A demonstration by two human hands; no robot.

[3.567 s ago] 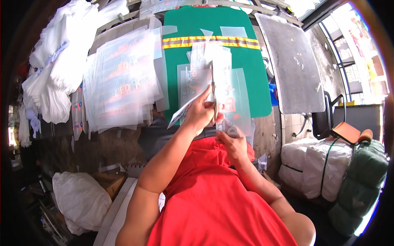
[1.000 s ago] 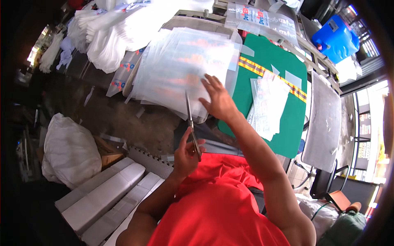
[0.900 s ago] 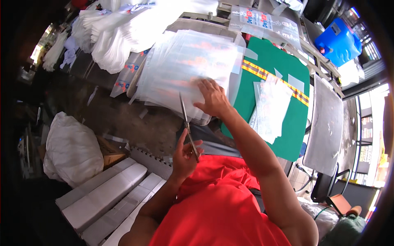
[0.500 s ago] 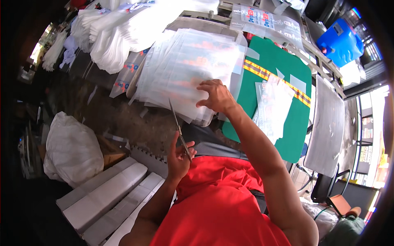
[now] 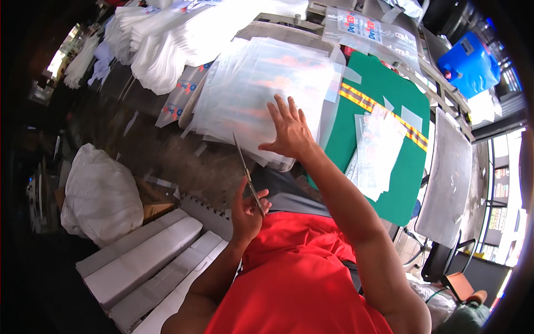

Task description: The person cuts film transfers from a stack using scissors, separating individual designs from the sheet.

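Note:
In my left hand is a pair of metal scissors, its long blades pointing up and away from me; the fingers are closed around the handle end. My right hand lies with fingers spread over the near right part of a stack of translucent plastic sheets. The sheets overlap unevenly, and coloured print shows faintly through them. To the right of the stack, a green board carries a yellow-and-dark striped strip and several whitish printed sheets. Whether my right palm presses on the stack is hard to tell.
White layered bundles hang over the table's far left. A blue jug stands at the far right, beyond a grey tabletop. On the left are a white sack and long white boxes. Printed film lies at the back.
My right hand's fingers have gone from curled to spread and stretched out over the sheets. The scissors stay in my left hand. The whole view has shifted slightly.

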